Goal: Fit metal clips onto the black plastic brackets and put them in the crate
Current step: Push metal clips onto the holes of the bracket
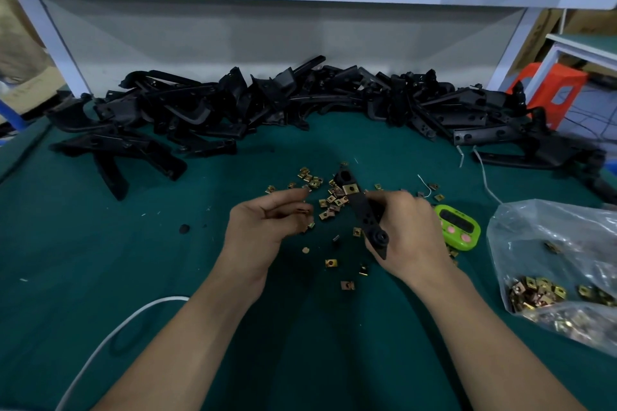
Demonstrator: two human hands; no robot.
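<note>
My right hand grips a long black plastic bracket that points away from me, with one brass-coloured metal clip fitted near its far end. To its left, my left hand has its fingers curled and pinches a small metal clip at the fingertips. Several loose clips lie scattered on the green mat between and beyond both hands. No crate is in view.
A long heap of black brackets runs along the back of the mat. A clear plastic bag of clips lies at the right, beside a green timer. A white cable curves across the near left.
</note>
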